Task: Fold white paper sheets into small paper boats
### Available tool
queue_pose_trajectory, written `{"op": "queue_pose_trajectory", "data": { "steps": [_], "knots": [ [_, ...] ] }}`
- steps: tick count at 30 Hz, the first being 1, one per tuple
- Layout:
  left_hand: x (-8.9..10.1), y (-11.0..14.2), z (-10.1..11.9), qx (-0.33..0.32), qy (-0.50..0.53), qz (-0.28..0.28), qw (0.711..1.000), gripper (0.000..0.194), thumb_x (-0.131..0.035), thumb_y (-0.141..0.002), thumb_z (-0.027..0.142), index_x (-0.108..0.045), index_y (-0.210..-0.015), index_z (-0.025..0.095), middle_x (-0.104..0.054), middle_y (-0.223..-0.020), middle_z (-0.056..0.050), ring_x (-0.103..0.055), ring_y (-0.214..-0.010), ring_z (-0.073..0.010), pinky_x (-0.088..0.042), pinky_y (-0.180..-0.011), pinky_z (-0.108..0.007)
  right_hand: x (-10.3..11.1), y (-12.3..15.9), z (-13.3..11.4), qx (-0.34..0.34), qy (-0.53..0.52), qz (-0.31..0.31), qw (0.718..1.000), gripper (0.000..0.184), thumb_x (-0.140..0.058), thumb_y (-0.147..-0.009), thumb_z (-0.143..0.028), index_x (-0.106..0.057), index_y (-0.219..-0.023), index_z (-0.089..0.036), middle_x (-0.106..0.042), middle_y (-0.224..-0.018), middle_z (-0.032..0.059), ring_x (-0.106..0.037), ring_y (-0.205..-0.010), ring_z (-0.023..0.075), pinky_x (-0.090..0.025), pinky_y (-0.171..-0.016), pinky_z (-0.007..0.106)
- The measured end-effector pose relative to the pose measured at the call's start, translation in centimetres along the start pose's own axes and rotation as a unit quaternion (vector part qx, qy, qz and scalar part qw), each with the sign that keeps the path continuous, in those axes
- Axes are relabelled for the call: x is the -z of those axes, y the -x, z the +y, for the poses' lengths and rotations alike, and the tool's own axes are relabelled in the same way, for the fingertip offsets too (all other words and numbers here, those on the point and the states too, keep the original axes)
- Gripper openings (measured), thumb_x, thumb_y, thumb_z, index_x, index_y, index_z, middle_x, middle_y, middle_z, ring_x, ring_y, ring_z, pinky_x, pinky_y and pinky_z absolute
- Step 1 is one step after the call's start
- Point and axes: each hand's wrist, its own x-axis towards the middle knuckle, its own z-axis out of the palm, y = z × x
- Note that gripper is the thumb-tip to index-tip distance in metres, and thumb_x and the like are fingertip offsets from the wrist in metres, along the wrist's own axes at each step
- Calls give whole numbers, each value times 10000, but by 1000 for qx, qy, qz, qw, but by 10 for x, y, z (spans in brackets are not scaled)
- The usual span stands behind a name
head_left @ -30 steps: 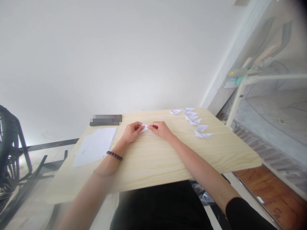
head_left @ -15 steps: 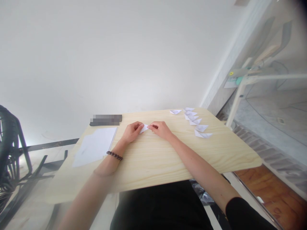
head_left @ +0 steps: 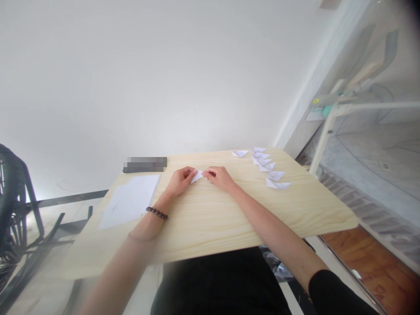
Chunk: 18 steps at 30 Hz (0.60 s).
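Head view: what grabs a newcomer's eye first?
Two bare hands, left and right, pinching a small folded white paper mid-table. Then the folded paper boats toward the table's right edge, and the flat white sheets at left.

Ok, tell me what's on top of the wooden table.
On the table: flat white paper sheets, a dark case and folded white paper pieces. Whatever lies beneath the sheets is covered.
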Motion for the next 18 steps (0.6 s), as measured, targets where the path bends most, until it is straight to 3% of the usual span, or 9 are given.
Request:
{"op": "queue_pose_trajectory", "data": {
  "steps": [3, 6, 15, 18],
  "knots": [
    [-1, 1, 1, 6, 51, -37, 998, 409, -483, -742, 499, -569, -919, 140, -631, -754, -40, -545, -645, -134, -406, -604, -235, -1, 0, 2, -14, -9, 13, 1000, 339, -419, -805, -418, -578, -683, -144, -500, -521, -28, -435, -472, 66, -327, -510, 186],
    [0, 0, 0, 8, 43, -66, 997, 393, -497, -729, 498, -605, -842, 138, -640, -738, -41, -558, -665, -145, -419, -653, -258, -2, -1, 3, -15, -6, 17, 1000, 332, -416, -806, -410, -587, -706, -144, -491, -516, -30, -432, -469, 66, -325, -502, 184],
    [0, -1, -4, 20, -14, -50, 998, 389, -471, -743, 508, -612, -720, 146, -632, -631, -27, -539, -566, -133, -402, -574, -238, -2, -1, 6, -37, -25, 24, 999, 330, -413, -804, -423, -575, -722, -147, -488, -534, -31, -453, -452, 63, -332, -480, 179],
    [1, -1, -4, 3, -13, -70, 997, 378, -442, -773, 483, -618, -738, 150, -644, -687, -36, -550, -615, -140, -409, -612, -244, -1, -2, 7, -38, -20, 35, 998, 328, -421, -800, -425, -579, -729, -147, -501, -541, -27, -462, -453, 65, -334, -481, 181]
  ]
}}
